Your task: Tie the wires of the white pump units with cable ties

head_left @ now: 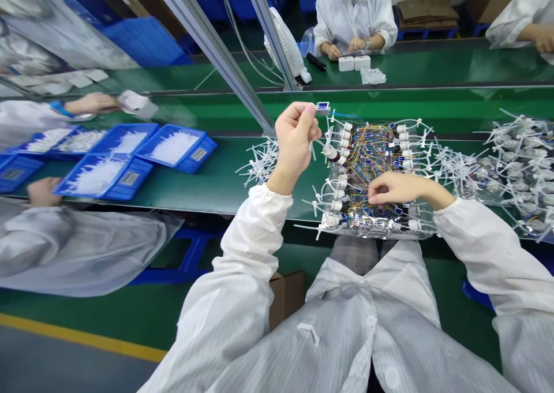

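My left hand (295, 140) is raised above the green bench and pinches a small blue-and-white connector (322, 108) between thumb and forefinger; a thin wire trails from it toward the pile. My right hand (396, 187) rests with curled fingers on a clear tray (376, 225) heaped with small white cylindrical parts, coloured wires (372, 150) and blue connectors. What its fingers hold, if anything, is hidden. White cable ties (259, 162) lie loose just left of the tray.
Blue bins (177, 148) of white cable ties stand at the left, by a co-worker's hands (93, 103). A second heap of wired parts (519, 168) lies at the right. Across the belt a person handles white boxes (354, 63). A metal post (225, 58) slants overhead.
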### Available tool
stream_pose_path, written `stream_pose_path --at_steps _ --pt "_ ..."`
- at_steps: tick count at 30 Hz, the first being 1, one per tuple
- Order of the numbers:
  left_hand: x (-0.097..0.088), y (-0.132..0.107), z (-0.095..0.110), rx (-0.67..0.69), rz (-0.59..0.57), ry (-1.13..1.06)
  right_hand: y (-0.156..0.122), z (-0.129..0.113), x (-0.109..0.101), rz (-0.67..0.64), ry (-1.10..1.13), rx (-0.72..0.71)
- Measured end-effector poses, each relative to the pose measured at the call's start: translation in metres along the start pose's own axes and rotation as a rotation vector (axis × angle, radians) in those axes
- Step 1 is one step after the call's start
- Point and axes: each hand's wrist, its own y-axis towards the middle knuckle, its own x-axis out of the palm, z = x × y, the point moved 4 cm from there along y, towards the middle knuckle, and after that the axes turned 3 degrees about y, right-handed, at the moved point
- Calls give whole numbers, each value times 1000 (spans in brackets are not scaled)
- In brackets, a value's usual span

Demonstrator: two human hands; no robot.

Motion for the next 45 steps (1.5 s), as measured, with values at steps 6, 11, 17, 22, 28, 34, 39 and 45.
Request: stream_pose_path --at_steps 6,11,17,22,28,34,39,45 --pt "-2 9 3 48 42 -28 24 -4 -6 186 -94 197" --pt "-13 7 13 107 80 -20 75 -14 -9 276 -541 119" --pt "-30 3 29 109 131 45 123 -2 9 247 -543 162" --pt "-47 3 33 122 152 33 127 9 2 368 -472 134" --pt "-44 2 22 96 146 9 122 18 -34 618 -535 128" --pt "-26 5 9 94 115 -103 122 35 -43 567 -544 201" --pt "-12 4 5 57 88 -134 104 30 -57 691 -380 132" --pt "1 0 -3 -7 58 -171 70 4 -74 887 423 -65"
